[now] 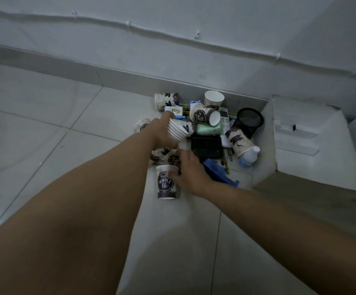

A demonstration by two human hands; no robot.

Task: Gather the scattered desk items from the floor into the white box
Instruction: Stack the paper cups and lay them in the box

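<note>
The floor (pixel 45 116) is large pale tiles, smooth with a dull sheen and thin grout lines. The printed paper cups, such as the upright black-and-white paper cup (pixel 166 182) near the middle, look matt, with plain white insides. The nested stack of white paper cups (pixel 178 129) shows thin rolled rims. The round black pen holder (pixel 250 121) at the right is fine mesh, seemingly metal. The white cardboard box (pixel 313 135) at the far right looks matt and flat. The small white bottle (pixel 250 156) looks like smooth plastic.

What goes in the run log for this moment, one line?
left hand: holds stacked paper cups | right hand: touching upright cup | white box: open, no cups visible inside
</note>
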